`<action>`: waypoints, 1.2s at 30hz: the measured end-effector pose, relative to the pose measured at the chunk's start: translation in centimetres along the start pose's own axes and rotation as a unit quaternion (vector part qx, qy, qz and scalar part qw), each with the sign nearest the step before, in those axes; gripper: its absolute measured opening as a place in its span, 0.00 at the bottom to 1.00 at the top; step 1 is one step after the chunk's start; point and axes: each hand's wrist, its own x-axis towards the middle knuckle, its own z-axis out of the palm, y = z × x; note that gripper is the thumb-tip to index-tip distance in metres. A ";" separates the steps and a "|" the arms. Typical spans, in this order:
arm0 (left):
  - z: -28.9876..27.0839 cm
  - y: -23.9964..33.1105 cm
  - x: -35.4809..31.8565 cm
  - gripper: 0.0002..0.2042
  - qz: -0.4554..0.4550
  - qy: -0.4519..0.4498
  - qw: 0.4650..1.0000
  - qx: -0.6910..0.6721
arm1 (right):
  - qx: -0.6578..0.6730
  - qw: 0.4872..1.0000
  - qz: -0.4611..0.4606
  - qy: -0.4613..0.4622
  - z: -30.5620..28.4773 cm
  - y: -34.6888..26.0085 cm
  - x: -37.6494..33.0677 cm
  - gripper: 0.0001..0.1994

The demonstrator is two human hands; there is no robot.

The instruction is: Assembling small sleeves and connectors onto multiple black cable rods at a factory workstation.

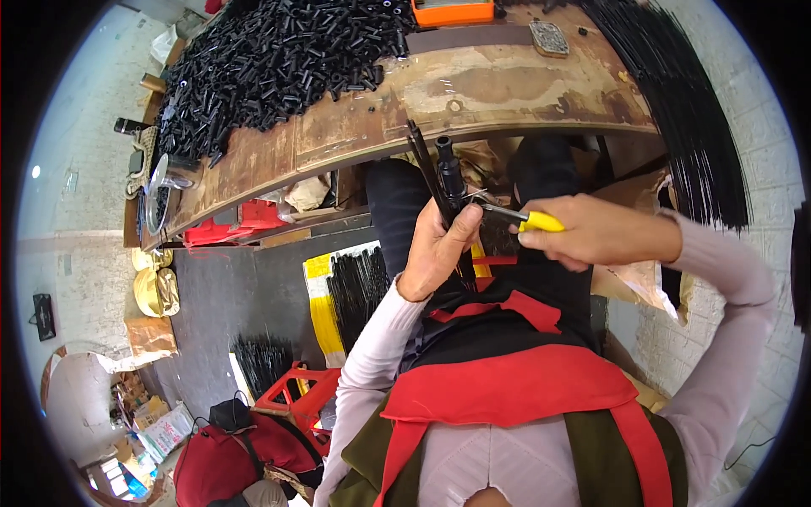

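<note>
My left hand (435, 251) grips a bunch of thin black rods (431, 173) together with a short black tube (449, 173) that stands upright above the fingers. My right hand (596, 230) holds a tool with a yellow handle (541, 222); its metal tip (494, 209) points left and meets the rods just above my left thumb. Both hands are in front of my lap, below the edge of a worn wooden workbench (473, 93).
A big heap of short black tubes (270, 59) covers the bench's left part. Long black rods (693, 110) fan down at the right. An orange box (452, 12) and a small metal block (549, 37) sit at the bench's back. More rod bundles (355, 287) and red crates (296, 393) lie on the floor.
</note>
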 end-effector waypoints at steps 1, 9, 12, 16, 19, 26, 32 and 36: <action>0.2 0.4 0.0 0.13 -0.009 0.019 1.000 -0.008 | 0.011 0.998 -0.058 0.014 0.7 2.0 1.0 0.13; -0.5 -0.2 -0.4 0.14 -0.017 0.023 0.998 -0.052 | -0.366 0.830 -0.247 0.340 2.3 4.0 0.8 0.32; -0.3 -0.3 -0.2 0.13 -0.021 0.017 0.998 -0.053 | -0.365 0.833 -0.239 0.339 2.1 4.3 0.7 0.32; 0.4 0.0 0.0 0.13 -0.017 0.012 0.999 -0.038 | -0.345 0.829 -0.256 0.357 1.9 4.9 0.9 0.32; 0.1 -0.2 -0.1 0.13 -0.021 0.014 0.999 -0.032 | -0.376 0.821 -0.237 0.359 1.9 4.9 0.7 0.31; 0.9 -0.3 -0.2 0.13 -0.023 0.028 0.999 -0.010 | -0.396 0.807 -0.208 0.385 1.8 4.5 -0.1 0.29; -0.1 -1.0 -0.4 0.10 -0.013 0.019 0.999 -0.035 | -0.322 0.823 -0.268 0.383 2.8 4.6 0.8 0.29; 0.0 -0.8 -0.5 0.11 -0.023 0.013 0.998 -0.053 | -0.355 0.830 -0.219 0.370 2.8 4.0 0.6 0.30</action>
